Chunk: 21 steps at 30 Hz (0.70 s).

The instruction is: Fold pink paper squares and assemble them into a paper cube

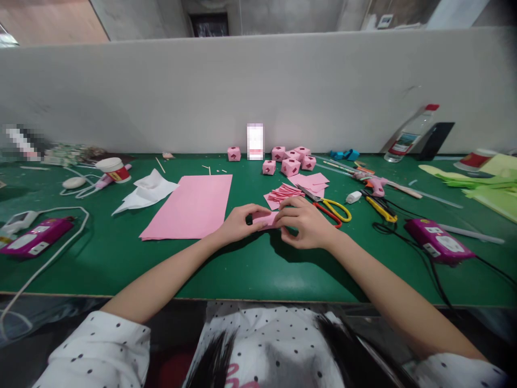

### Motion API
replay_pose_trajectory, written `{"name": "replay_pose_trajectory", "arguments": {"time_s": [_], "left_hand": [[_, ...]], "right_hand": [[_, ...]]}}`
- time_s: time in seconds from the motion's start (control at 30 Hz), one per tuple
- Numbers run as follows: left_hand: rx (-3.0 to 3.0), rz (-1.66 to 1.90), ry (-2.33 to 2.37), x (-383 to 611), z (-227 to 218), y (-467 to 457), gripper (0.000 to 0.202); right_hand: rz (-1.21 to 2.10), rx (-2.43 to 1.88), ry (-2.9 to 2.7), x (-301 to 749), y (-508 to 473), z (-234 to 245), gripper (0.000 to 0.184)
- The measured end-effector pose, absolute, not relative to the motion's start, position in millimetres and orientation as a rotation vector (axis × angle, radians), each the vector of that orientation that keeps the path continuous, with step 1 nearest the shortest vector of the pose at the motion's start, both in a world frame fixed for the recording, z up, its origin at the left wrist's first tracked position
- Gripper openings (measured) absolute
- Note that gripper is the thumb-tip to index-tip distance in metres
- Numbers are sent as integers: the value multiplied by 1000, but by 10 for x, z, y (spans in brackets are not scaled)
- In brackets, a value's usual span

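Note:
Between my two hands is a small piece of pink paper (265, 220), pinched at its left end by my left hand (245, 222) and at its right end by my right hand (301, 222). Fingers of both hands are closed on it, just above the green table. Behind my right hand lies a pile of folded pink paper strips (285, 193). Scissors (333, 210) with red and yellow handles rest beside that hand. To the left of my left hand are large pink paper sheets (194, 207). Several folded pink paper boxes (290, 166) stand farther back.
A lit phone (254, 141) leans on the grey partition (202, 91). At right are a pink glue gun (377, 186), a yellow cutter (381, 208), a purple power box (438, 241) with cables and a bottle (412, 134). White tissue (147, 193) and a paper cup (114, 170) are at left.

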<state>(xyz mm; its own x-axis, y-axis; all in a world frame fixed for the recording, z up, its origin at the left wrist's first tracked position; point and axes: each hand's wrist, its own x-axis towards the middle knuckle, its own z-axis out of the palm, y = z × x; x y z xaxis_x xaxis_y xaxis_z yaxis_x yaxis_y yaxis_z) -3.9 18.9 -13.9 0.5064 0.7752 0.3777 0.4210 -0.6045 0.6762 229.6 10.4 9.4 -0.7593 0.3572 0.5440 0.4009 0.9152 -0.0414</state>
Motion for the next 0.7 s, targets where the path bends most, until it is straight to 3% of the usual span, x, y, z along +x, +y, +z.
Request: {"name": "replay_pose_trajectory", "arguments": {"time_s": [0.17, 0.47, 0.7], "left_hand": [[2361, 994, 917, -52, -169, 198, 30], [2472, 993, 890, -36, -209, 188, 32], [2379, 1002, 888, -11, -201, 175, 37]], "right_hand": [[-73, -655, -2443, 2306, 127, 93, 13], [-240, -1218, -2146, 2429, 451, -120, 28], [-296, -1483, -2041, 2682, 799, -315, 29]]}}
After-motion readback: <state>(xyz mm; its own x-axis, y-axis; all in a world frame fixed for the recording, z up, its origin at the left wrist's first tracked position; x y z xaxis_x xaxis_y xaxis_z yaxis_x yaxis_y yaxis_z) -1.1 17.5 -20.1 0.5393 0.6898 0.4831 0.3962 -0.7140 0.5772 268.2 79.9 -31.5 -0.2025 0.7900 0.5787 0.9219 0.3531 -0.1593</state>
